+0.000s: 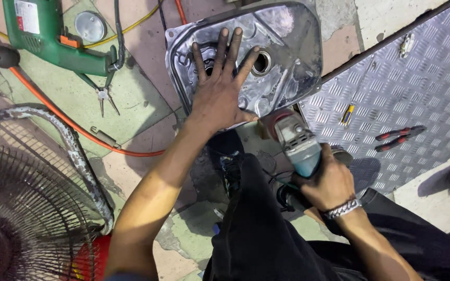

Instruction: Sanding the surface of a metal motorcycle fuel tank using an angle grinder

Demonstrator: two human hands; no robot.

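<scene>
My left hand (220, 86) lies flat with fingers spread on a shiny metal engine cover (292, 57) that rests on the floor. My right hand (329, 182) grips the body of a teal and grey angle grinder (298, 143). The grinder's head sits at the cover's near edge, just right of my left wrist. A silver bracelet is on my right wrist. My dark-trousered legs fill the bottom middle.
A green electric drill (53, 36) with an orange cable (53, 109) lies top left, needle pliers (102, 96) beside it. A fan's wire guard (22, 208) is bottom left. On the checker plate (423, 88) at right lie a yellow-handled screwdriver (347, 113) and red-handled pliers (399, 138).
</scene>
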